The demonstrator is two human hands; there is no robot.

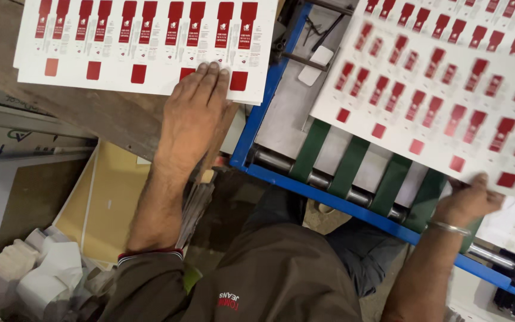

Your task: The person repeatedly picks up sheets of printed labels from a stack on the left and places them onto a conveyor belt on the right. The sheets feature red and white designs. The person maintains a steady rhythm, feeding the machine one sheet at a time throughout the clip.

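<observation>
Over green belts [353,164], right hand [466,200] pinches sheet [442,89] edge.

Right-hand fingers [483,179] hidden under blurred printed sheet [448,83].

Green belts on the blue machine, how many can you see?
4 green belts, side by side across the rollers. The printed sheet in the right hand may hide more.

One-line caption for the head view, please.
Left hand rests on a stack of red-and-white printed sheets; right hand holds another sheet over a green-belted feeder.
</observation>
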